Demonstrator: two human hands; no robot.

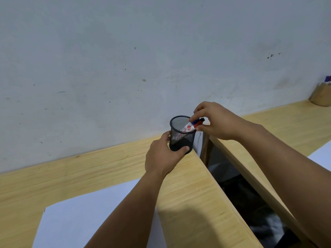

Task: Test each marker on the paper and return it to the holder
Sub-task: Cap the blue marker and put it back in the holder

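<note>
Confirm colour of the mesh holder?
Black wire mesh holder; shows best in the head view.

The marker's (192, 126) lower end is lost inside the mesh holder (181, 134); the right hand (214, 120) covers its top, and a wooden cup (321, 95) at the table's far right corner is cropped

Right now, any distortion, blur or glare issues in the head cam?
Head view: wide-angle bowing along the desk edge; soft, even light, no glare; faint shadows under the arms; the marker label in the right hand is slightly blurred; the mesh holder held by the left hand stays readable.
</note>
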